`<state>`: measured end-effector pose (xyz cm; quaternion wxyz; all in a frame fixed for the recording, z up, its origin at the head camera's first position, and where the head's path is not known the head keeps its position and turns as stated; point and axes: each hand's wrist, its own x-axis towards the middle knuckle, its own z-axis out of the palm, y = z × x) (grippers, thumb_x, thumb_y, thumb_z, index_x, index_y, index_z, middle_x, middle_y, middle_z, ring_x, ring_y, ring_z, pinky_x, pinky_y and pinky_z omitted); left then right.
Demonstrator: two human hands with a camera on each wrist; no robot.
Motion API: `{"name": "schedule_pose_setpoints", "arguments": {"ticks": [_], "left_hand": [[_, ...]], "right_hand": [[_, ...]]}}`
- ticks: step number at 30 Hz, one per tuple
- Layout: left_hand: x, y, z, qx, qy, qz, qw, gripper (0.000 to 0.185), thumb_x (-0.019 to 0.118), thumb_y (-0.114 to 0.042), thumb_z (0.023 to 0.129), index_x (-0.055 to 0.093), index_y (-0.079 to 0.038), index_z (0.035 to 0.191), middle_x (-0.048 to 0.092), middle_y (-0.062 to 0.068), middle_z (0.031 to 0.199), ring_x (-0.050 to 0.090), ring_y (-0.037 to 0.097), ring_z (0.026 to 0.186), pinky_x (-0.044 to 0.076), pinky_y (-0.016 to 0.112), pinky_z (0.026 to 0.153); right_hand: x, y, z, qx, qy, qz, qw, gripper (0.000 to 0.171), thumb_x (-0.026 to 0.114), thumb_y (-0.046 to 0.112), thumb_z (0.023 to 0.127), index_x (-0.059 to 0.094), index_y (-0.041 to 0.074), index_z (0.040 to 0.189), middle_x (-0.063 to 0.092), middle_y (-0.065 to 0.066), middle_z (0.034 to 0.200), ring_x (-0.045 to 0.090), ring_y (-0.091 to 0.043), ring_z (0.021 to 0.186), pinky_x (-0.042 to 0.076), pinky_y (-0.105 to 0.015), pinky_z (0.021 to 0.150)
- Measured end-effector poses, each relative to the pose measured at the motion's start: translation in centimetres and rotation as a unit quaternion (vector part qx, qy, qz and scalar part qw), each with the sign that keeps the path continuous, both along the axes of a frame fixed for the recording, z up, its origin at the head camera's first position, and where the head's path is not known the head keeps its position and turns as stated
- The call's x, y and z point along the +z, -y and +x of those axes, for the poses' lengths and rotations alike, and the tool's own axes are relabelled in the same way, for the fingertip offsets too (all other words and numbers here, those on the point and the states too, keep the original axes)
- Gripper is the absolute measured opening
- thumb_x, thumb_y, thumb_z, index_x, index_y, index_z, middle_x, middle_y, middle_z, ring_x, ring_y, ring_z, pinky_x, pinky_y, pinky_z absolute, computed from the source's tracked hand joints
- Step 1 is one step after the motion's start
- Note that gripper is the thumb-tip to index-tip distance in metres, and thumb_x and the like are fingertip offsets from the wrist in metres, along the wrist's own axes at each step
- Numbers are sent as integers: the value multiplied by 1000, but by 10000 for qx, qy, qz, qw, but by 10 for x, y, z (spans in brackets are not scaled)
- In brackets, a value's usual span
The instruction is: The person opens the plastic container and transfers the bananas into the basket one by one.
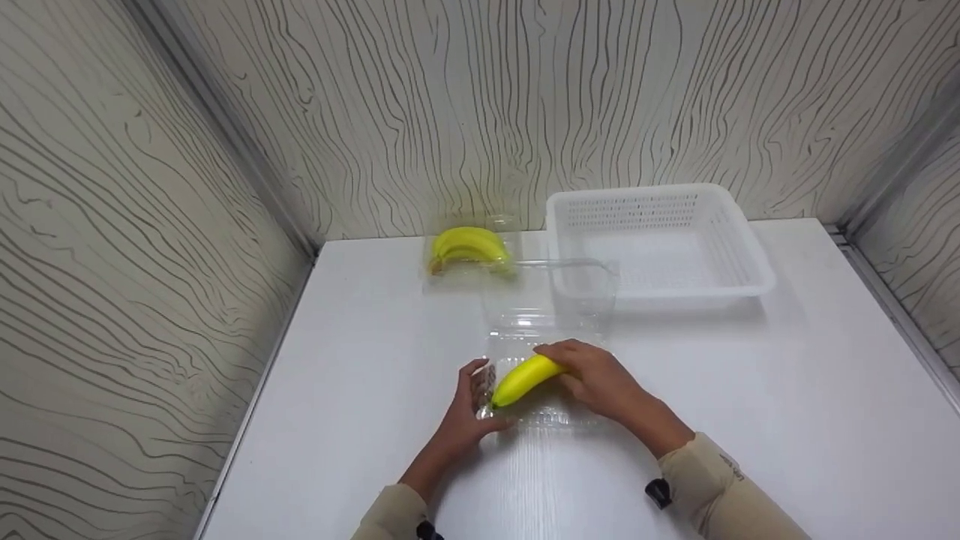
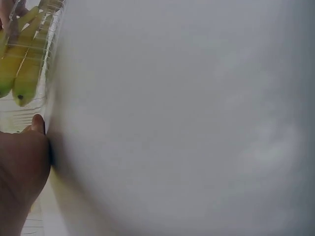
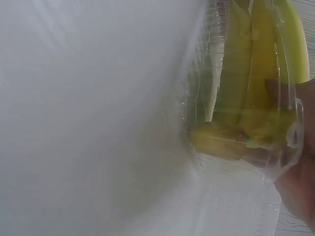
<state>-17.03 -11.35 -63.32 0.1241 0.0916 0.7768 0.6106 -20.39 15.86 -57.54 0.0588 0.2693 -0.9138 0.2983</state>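
In the head view a bunch of yellow bananas (image 1: 527, 380) lies slantwise over a clear plastic clamshell container (image 1: 559, 417). My right hand (image 1: 600, 379) grips the bunch at its stem end. At the container's left side, my left hand (image 1: 471, 420) holds the wall with its thumb by the front edge and its fingers bent at the side. Through the clear wall, the left wrist view shows the greenish banana tips (image 2: 24, 88). The right wrist view shows the stem end (image 3: 216, 140) inside the wall, with my fingers partly hidden behind the bananas.
The container's clear lid (image 1: 547, 292) stands raised at the back. Behind it to the left, another clear box holds more bananas (image 1: 471, 241). A white plastic basket (image 1: 739, 289) stands at the back right, before a wood-patterned wall (image 1: 495, 105).
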Motion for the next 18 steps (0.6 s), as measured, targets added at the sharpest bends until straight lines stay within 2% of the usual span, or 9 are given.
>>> {"name": "schedule_pose_setpoints", "arguments": {"ticks": [3,6,11,18], "left_hand": [[0,1,1,-8,-5,36,10000,103,87,-20,83,21,-22,162,33,17,174,33,40,163,27,61,134],[0,0,2,3,17,41,10000,104,88,-19,82,22,-22,162,33,16,174,33,40,163,26,61,134],[1,-2,1,62,93,-64,9999,104,88,-23,82,21,-25,162,34,13,174,33,36,164,26,59,135],[2,-1,-1,-9,41,-31,10000,104,87,-23,83,19,-23,162,34,16,174,33,39,163,29,61,133]], "right_hand": [[4,-2,1,26,-50,-174,9998,48,77,13,97,69,26,143,75,0,135,72,-26,124,60,-50,107],[9,-5,2,66,-282,-317,9991,46,79,17,96,70,25,141,75,1,134,73,-25,123,61,-49,105],[16,-10,1,55,-585,-498,9970,48,82,18,94,71,28,139,75,3,132,74,-22,120,63,-46,102],[29,-19,3,-213,-405,-576,9973,53,81,19,95,67,36,142,73,8,135,72,-17,122,62,-45,106]]}}
